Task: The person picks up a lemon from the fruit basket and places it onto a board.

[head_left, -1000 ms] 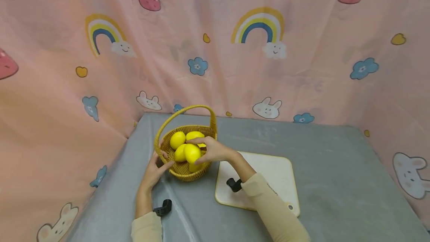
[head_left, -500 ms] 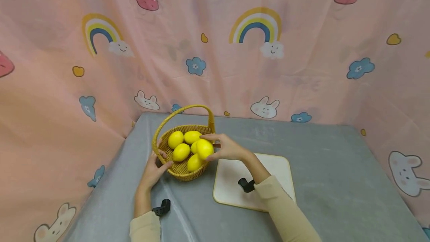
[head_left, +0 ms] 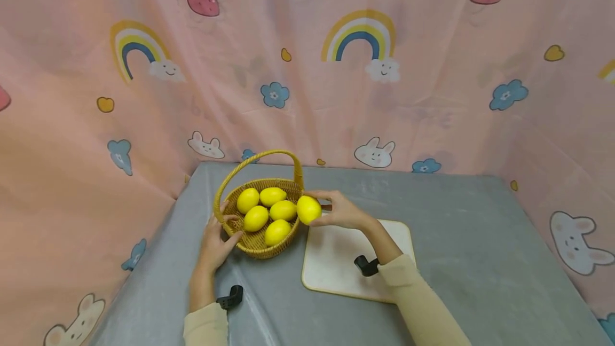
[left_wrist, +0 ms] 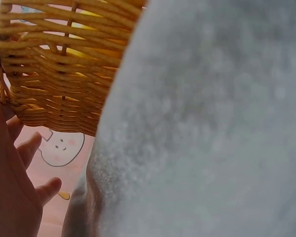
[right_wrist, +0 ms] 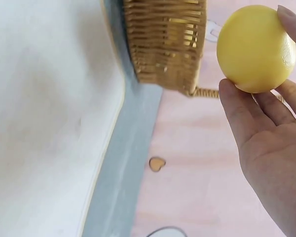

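Observation:
A yellow wicker basket (head_left: pixel 261 253) with a tall arched handle stands at the left of the table, with several lemons (head_left: pixel 256 218) lying inside. At its left side my left hand (head_left: pixel 211 247) holds the rim by the foot of the handle, thumb at the front. In the left wrist view some fingers (left_wrist: pixel 29 148) of that hand spread below the wicker. My right hand (head_left: pixel 343 212) pinches one lemon (head_left: pixel 309 210) between thumb and fingers, just outside the basket's right rim. The right wrist view shows this lemon (right_wrist: pixel 256 49) held at the fingertips.
A white cutting board (head_left: pixel 331 266) with a yellow edge lies right of the basket, partly under my right forearm. Grey cloth (head_left: pixel 480 260) covers the table. A pink patterned curtain (head_left: pixel 307 105) hangs behind and at both sides.
My right hand has carried its lemon rightward, from above the other lemons to beyond the basket's right rim. The left hand has stayed at the basket. The head view has shifted slightly.

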`<action>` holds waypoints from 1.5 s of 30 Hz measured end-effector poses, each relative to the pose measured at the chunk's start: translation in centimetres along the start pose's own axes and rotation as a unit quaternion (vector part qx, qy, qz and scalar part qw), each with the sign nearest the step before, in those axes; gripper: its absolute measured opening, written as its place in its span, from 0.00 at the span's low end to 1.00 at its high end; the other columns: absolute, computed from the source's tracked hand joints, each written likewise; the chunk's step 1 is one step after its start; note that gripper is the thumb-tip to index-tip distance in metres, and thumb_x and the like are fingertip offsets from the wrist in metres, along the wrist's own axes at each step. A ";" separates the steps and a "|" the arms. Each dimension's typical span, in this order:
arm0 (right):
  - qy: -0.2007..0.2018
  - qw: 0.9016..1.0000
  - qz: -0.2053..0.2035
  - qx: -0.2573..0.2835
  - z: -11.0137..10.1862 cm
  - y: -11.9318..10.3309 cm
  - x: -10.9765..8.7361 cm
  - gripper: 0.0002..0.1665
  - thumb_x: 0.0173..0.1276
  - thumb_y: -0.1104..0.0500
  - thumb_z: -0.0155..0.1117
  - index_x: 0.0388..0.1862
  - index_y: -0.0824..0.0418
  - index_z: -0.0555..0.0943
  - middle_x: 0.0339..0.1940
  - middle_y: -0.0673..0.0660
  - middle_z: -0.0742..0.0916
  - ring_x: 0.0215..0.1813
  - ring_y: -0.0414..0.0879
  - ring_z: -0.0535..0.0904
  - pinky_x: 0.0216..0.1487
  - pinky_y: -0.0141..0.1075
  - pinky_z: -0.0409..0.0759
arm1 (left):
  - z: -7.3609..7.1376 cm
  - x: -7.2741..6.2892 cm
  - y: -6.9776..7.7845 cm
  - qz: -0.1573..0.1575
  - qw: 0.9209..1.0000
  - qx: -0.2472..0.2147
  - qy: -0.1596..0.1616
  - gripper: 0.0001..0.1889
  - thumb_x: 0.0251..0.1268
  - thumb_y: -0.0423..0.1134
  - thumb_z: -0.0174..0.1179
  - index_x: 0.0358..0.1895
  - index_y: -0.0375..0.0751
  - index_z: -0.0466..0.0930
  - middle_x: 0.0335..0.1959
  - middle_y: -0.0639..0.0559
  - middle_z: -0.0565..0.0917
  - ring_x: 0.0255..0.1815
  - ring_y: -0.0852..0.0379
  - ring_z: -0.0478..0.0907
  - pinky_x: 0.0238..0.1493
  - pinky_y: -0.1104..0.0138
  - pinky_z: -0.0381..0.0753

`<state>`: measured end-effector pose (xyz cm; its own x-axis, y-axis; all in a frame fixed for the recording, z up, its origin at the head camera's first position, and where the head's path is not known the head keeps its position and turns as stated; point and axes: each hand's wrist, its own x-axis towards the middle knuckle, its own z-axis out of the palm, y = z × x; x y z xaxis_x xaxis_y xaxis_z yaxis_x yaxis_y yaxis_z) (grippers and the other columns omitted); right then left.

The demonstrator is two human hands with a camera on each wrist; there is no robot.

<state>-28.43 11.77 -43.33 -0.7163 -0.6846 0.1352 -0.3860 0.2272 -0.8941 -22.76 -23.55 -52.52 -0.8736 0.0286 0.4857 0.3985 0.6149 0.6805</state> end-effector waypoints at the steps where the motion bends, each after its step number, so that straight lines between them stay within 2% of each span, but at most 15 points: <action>1: 0.006 1.000 -0.001 0.001 -0.3 0.2 -0.5 0.43 0.60 0.64 0.74 0.73 0.66 0.68 0.73 0.67 0.71 0.75 0.59 0.63 0.68 0.55 0.67 | 0.0 0.0 0.0 0.001 1.000 0.001 0.000 0.18 0.56 0.33 0.68 0.51 0.34 0.81 0.75 0.39 0.64 0.76 0.35 0.55 0.66 0.34 0.52; 9: 0.067 0.998 0.016 0.000 -2.9 2.0 -5.0 0.43 0.59 0.65 0.75 0.73 0.66 0.69 0.73 0.65 0.72 0.74 0.61 0.64 0.66 0.56 0.69 | -0.1 0.0 0.1 0.008 1.000 0.001 0.005 0.18 0.56 0.33 0.68 0.50 0.33 0.80 0.74 0.37 0.65 0.74 0.33 0.56 0.66 0.34 0.52; 15: 0.086 0.996 0.023 -0.007 -4.0 3.2 -7.6 0.41 0.60 0.65 0.75 0.72 0.66 0.70 0.73 0.64 0.72 0.74 0.63 0.63 0.66 0.57 0.68 | -0.1 -0.1 0.3 -0.002 1.000 0.000 0.000 0.18 0.56 0.32 0.68 0.51 0.32 0.80 0.75 0.37 0.64 0.75 0.33 0.55 0.66 0.33 0.51; 23: 0.080 0.996 0.026 -0.004 -4.4 3.5 -9.1 0.42 0.61 0.64 0.74 0.73 0.66 0.68 0.74 0.65 0.71 0.75 0.65 0.60 0.66 0.59 0.66 | -0.1 -0.2 0.4 -0.015 1.000 0.015 -0.003 0.19 0.57 0.33 0.68 0.52 0.32 0.79 0.75 0.37 0.63 0.75 0.34 0.54 0.66 0.33 0.50; 29: 0.105 0.994 0.032 -0.010 -4.6 3.7 -10.5 0.42 0.60 0.64 0.75 0.73 0.65 0.69 0.74 0.65 0.71 0.75 0.64 0.61 0.66 0.59 0.67 | 0.0 -0.2 0.5 -0.011 1.000 0.014 -0.004 0.19 0.57 0.32 0.67 0.52 0.31 0.79 0.75 0.37 0.63 0.75 0.34 0.55 0.67 0.34 0.51; 35: 0.125 0.991 0.036 -0.014 -5.0 4.5 -12.3 0.41 0.60 0.66 0.74 0.72 0.68 0.69 0.72 0.68 0.71 0.74 0.67 0.61 0.65 0.60 0.67 | -0.1 -0.2 0.6 -0.010 1.000 0.011 -0.001 0.18 0.57 0.31 0.67 0.51 0.31 0.79 0.75 0.36 0.63 0.75 0.34 0.55 0.67 0.35 0.51; 45: 0.129 0.990 0.053 -0.015 -5.9 5.6 -14.7 0.42 0.60 0.66 0.74 0.71 0.73 0.68 0.71 0.74 0.70 0.72 0.68 0.63 0.63 0.50 0.72 | -0.1 -0.1 0.5 -0.020 1.000 0.005 -0.009 0.17 0.58 0.33 0.67 0.51 0.33 0.79 0.76 0.40 0.62 0.76 0.35 0.53 0.65 0.31 0.49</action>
<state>-23.55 27.19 -47.82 -0.8764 -0.4579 0.1495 -0.3155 0.3111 -0.8965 -22.43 -23.29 -52.19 -0.8937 0.0183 0.4483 0.3607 0.6234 0.6937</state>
